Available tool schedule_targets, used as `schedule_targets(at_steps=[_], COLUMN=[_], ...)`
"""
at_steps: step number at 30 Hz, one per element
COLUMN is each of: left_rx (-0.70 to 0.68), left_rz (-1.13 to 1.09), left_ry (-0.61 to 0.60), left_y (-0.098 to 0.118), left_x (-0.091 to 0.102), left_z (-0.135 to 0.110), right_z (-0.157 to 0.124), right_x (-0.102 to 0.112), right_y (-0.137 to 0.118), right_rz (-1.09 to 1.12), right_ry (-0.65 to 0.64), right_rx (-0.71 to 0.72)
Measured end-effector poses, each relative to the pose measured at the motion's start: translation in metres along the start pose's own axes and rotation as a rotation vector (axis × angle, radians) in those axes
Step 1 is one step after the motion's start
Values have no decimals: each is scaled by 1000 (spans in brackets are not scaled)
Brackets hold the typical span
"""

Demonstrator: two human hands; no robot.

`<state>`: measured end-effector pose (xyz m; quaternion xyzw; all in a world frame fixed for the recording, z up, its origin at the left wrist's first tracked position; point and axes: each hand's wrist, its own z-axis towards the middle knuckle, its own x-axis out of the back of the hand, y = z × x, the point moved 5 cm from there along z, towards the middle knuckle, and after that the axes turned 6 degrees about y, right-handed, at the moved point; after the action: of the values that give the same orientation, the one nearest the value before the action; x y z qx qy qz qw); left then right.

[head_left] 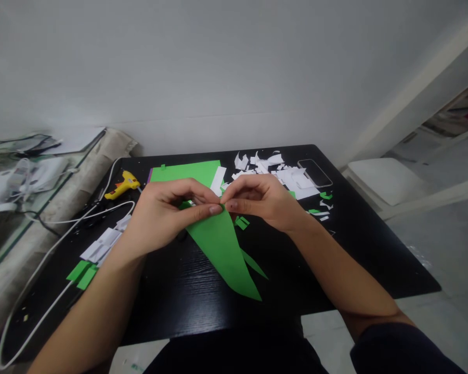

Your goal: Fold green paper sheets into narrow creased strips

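Note:
A pointed piece of green paper (228,249) hangs from my fingers over the black table, its curved tip towards me. My left hand (175,208) pinches its upper edge between thumb and forefinger. Fingertip to fingertip with it, my right hand (257,200) pinches the same edge; what exactly lies between the tips is hidden. Behind the piece a narrow green paper sliver (255,264) sticks out. Beyond my hands a larger green sheet (191,171) lies flat, with a white paper strip (218,179) across its right side.
A yellow glue gun (124,186) lies at the left, its white cord (42,246) looping along the table's edge. White paper scraps (263,163) and a phone (315,173) lie at the back right. Folded white pieces (101,245) and green pieces (81,274) rest near my left forearm.

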<state>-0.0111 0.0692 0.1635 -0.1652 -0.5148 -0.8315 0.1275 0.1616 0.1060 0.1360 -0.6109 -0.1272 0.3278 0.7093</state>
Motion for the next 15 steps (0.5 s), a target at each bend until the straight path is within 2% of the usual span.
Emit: schedule_targets(at_steps=[15], left_rx=[12], left_rz=[12], left_ry=[17], left_y=[-2], left_x=[1], left_z=[-1], right_z=[0], right_x=[2], right_y=[3], right_rz=[-5], right_ry=[0], right_rx=[9])
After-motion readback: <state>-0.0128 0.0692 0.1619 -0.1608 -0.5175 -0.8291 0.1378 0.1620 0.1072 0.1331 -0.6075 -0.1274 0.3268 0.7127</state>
